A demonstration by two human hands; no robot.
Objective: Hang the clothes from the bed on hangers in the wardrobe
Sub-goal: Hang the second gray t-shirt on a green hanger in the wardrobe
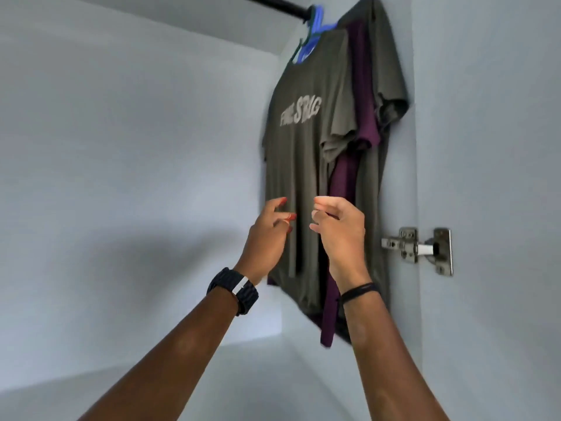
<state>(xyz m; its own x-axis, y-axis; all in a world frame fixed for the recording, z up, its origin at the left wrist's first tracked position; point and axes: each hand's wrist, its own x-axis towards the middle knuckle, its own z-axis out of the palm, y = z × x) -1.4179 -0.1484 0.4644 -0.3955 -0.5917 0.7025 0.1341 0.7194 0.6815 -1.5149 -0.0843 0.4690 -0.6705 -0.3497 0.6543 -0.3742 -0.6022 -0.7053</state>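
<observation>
olive t-shirt (299,165) hangs long axis vertical, print facing left | left grip (267,235), right grip (340,235) loose, empty

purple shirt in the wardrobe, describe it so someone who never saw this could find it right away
Follow the black rail at the top of the wardrobe to the clothes on blue hangers against the right wall. The purple shirt is sandwiched between two olive-grey ones; it is the only purple garment, and the front olive shirt bears pale lettering.
</observation>
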